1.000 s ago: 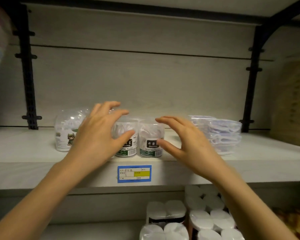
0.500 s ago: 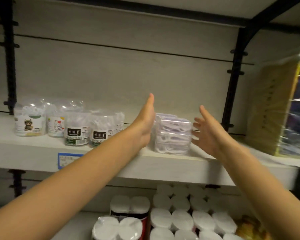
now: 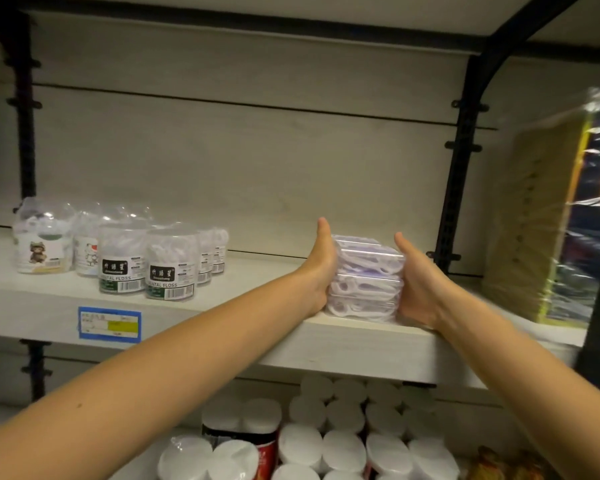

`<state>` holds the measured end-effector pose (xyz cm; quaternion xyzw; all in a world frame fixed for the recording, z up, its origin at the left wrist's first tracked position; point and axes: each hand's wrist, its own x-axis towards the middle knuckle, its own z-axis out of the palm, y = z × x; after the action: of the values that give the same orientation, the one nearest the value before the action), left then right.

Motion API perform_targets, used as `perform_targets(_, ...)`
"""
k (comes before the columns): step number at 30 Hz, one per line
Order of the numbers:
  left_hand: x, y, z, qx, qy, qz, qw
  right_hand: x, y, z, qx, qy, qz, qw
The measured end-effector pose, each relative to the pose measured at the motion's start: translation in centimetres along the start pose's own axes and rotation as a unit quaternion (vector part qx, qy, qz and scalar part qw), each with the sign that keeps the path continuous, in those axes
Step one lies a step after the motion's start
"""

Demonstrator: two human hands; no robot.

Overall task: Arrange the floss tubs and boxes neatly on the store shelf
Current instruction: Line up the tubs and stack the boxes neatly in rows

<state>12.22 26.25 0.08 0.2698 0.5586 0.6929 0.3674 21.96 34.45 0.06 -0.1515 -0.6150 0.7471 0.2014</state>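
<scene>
A stack of clear flat floss boxes [image 3: 367, 279] stands near the front of the pale shelf [image 3: 257, 296]. My left hand [image 3: 321, 268] presses flat against the stack's left side, thumb up. On the opposite side my right hand [image 3: 417, 278] presses against the stack, thumb up; its fingers are hidden behind the boxes. Several clear round floss tubs [image 3: 168, 265] stand grouped at the shelf's left, two with dark "DENTAL FLOSS" labels in front, and one with a cartoon cat [image 3: 39, 245] sits at the far left.
A blue price tag [image 3: 109, 323] is stuck on the shelf's front edge. A plastic-wrapped yellowish pack [image 3: 548, 216] stands at the right end, beside a black upright [image 3: 459, 161]. White-capped rolls [image 3: 326, 438] fill the shelf below.
My view has swung right from the tubs. Both hands have left the tubs, reached the box stack and closed in until they press against its two sides.
</scene>
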Motion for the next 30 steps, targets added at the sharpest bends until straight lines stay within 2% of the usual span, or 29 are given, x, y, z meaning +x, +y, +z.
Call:
perform_targets(4, 0.3, -0.1, 3.2, 0.046, 0.001, -0.003, 0.999, -1.2, -0.9, -2.5, -0.01, 0.042, -0.011, 0.999)
perform_targets(6, 0.2, 0.2, 3.4, 0.086, 0.007, 0.012, 0.996, -1.7, -1.4, -3.6, -0.075, 0.07, -0.016, 0.995)
perform_targets(9, -0.5, 0.8, 1.9, 0.2, 0.111, 0.115, 0.967, -3.1, -2.1, -5.3, -0.296, 0.15, -0.077, 0.94)
perform_targets(10, -1.1, 1.1, 1.3, 0.231, 0.118, 0.145, 0.955, -3.7, -2.5, -5.5, -0.341, 0.172, -0.094, 0.919)
perform_targets(15, -3.4, 1.5, 0.2, 0.297, 0.054, 0.164, 0.939, -4.9, -3.0, -4.8, -0.438, 0.178, -0.097, 0.876)
perform_targets(20, -4.1, 1.3, 0.2, 0.3, 0.041, 0.169, 0.938, -4.8, -2.5, -4.2, -0.437, 0.202, -0.122, 0.868)
perform_targets(23, -4.6, 1.3, 0.2, 0.234, 0.019, 0.227, 0.945, -5.2, -2.2, -3.9, -0.399, 0.186, -0.172, 0.881)
perform_targets(27, -5.5, 2.3, -1.1, 0.205, 0.019, 0.336, 0.919, -5.6, -2.3, -1.9, -0.357, 0.171, -0.278, 0.875)
perform_targets(30, -7.0, 3.4, -3.3, 0.252, 0.029, 0.349, 0.902, -5.4, -2.7, -0.2, -0.362, 0.147, -0.323, 0.862)
